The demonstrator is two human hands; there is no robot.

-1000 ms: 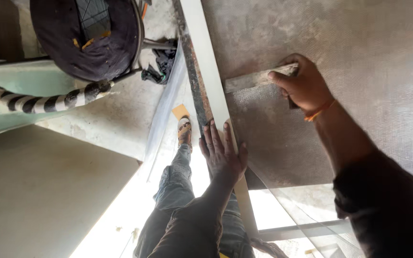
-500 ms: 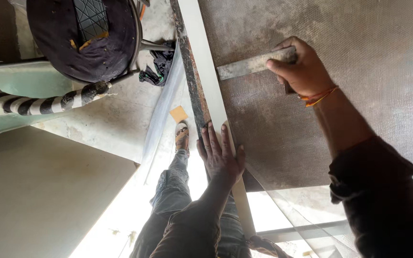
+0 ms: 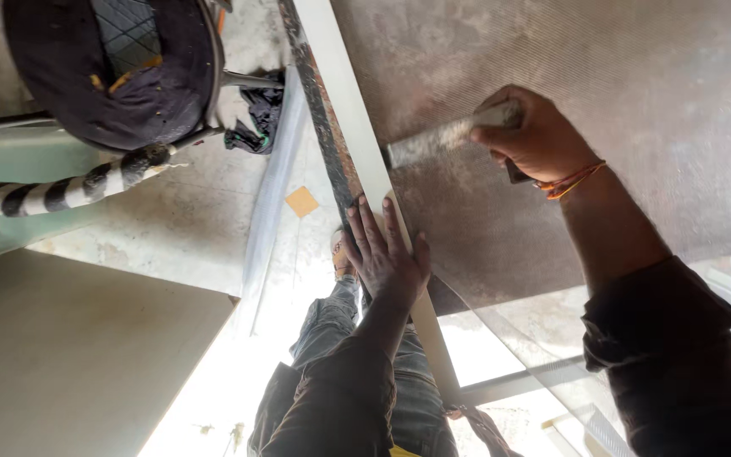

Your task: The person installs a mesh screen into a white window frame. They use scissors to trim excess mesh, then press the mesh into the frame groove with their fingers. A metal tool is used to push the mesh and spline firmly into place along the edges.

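At your far left a black-and-white striped pole (image 3: 19, 196) slants across a pale green surface, and above it a round dark cushioned seat (image 3: 107, 72) with a quilted patch sits in a metal ring frame. Below lies a broad flat beige panel (image 3: 78, 364); beyond it a dark rag (image 3: 257, 118) and a small orange square (image 3: 302, 201) lie on the stained concrete floor (image 3: 179, 220). Near the middle, a long cream-painted frame bar (image 3: 332, 76) with a rusty edge runs diagonally down the view. Your left hand (image 3: 385, 258) lies flat against that bar, fingers spread and straight, gripping nothing, the dark sleeve trailing down toward your grey trousers (image 3: 332, 338) and a shoe (image 3: 342, 252) far below. To the right of the bar stretches a dusty brownish mesh screen (image 3: 636, 101). Your right hand (image 3: 535, 140), an orange thread around the wrist, is closed tightly around the handle of a dust-caked brush (image 3: 437, 141); the brush lies nearly level across the screen, its free end reaching the frame bar just above your left fingertips. Whether the brush presses on the mesh or merely sits close cannot be told.
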